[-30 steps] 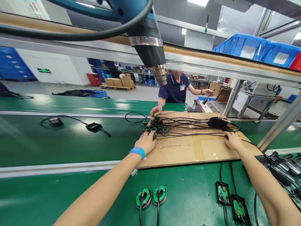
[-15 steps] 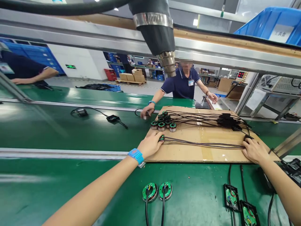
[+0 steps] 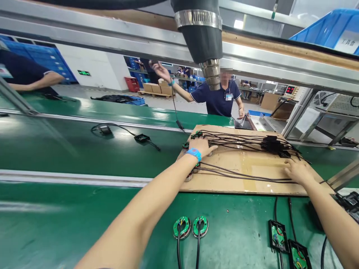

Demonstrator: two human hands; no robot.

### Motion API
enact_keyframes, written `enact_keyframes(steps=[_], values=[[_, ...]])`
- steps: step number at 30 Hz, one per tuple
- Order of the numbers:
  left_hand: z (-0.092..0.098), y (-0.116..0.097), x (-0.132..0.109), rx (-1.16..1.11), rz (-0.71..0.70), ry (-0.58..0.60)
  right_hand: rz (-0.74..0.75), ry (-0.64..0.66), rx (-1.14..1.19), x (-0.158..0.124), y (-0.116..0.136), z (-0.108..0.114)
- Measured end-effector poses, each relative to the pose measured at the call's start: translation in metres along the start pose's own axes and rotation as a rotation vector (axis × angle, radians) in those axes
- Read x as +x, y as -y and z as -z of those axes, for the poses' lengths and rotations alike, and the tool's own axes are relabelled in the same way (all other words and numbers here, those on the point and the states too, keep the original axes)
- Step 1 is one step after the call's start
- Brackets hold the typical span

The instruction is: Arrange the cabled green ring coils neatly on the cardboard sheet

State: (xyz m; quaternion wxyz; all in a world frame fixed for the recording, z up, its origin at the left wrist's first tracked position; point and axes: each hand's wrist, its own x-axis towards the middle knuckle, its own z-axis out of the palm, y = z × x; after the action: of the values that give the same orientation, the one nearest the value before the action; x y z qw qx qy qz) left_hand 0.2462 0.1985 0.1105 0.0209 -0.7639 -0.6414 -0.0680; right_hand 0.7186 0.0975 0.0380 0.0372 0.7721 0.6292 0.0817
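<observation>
My left hand (image 3: 199, 145), with a blue band at its wrist, lies over a cluster of round motor parts with green circuit boards (image 3: 198, 133). Its thumb sticks out to the right; the fingertips are partly hidden among the parts. Below that wrist, more round parts (image 3: 189, 177) sit by the left edge of a cardboard sheet (image 3: 224, 185), and their black cables (image 3: 241, 175) run right. My right hand (image 3: 298, 171) is over the sheet's right side, fingers apart, near those cable ends. Behind it lies a bundle of black cable ends (image 3: 272, 145).
Two round green-board parts (image 3: 181, 227) and open black boxes with circuit boards (image 3: 277, 235) rest on the green bench (image 3: 232, 231). A black nozzle (image 3: 203, 41) hangs overhead. Across the belt, a co-worker (image 3: 221, 97) raises a hand with a cabled part.
My left hand has left the near round parts and moved up and right onto the far cluster. My right hand has come off the cable ends. The co-worker has lifted a part off the belt.
</observation>
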Motion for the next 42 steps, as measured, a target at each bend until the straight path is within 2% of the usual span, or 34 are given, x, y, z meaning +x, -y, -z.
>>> enact_keyframes(steps=[3, 6, 9, 12, 15, 18, 23, 28, 30, 32, 35, 38, 42], values=[[-0.014, -0.018, 0.018, 0.025, -0.005, 0.058, -0.019, 0.001, 0.006, 0.01, 0.018, -0.005], [-0.023, -0.017, 0.021, 0.037, -0.01, 0.103, -0.06, 0.001, 0.021, 0.015, 0.024, -0.011], [-0.022, 0.002, 0.017, 0.039, -0.033, 0.174, -0.115, 0.011, 0.044, 0.018, 0.022, -0.017], [-0.017, 0.031, 0.008, 0.037, -0.053, 0.239, -0.141, 0.01, 0.068, 0.021, 0.017, -0.021], [-0.011, 0.058, -0.002, 0.024, -0.053, 0.253, -0.141, -0.021, 0.08, 0.025, 0.014, -0.023], [-0.008, 0.069, -0.008, 0.013, -0.028, 0.225, -0.105, -0.076, 0.077, 0.032, 0.014, -0.02], [-0.014, 0.052, -0.01, 0.02, 0.064, 0.135, 0.063, -0.178, 0.056, 0.046, 0.028, -0.009], [-0.033, 0.029, -0.005, 0.034, 0.138, 0.127, 0.283, -0.185, 0.029, 0.063, 0.065, -0.011], [-0.037, 0.026, -0.004, 0.042, 0.163, 0.102, 0.309, -0.17, 0.012, 0.07, 0.079, -0.016], [-0.038, 0.026, -0.004, 0.049, 0.179, 0.092, 0.269, -0.173, -0.006, 0.075, 0.086, -0.018], [-0.035, 0.031, -0.006, 0.053, 0.193, 0.105, 0.232, -0.203, -0.031, 0.071, 0.082, -0.014], [-0.034, 0.033, -0.007, 0.055, 0.181, 0.087, 0.302, -0.213, -0.057, 0.053, 0.063, -0.006], [-0.035, 0.032, -0.005, 0.032, 0.147, 0.094, 0.385, -0.157, -0.061, 0.022, 0.036, -0.001]])
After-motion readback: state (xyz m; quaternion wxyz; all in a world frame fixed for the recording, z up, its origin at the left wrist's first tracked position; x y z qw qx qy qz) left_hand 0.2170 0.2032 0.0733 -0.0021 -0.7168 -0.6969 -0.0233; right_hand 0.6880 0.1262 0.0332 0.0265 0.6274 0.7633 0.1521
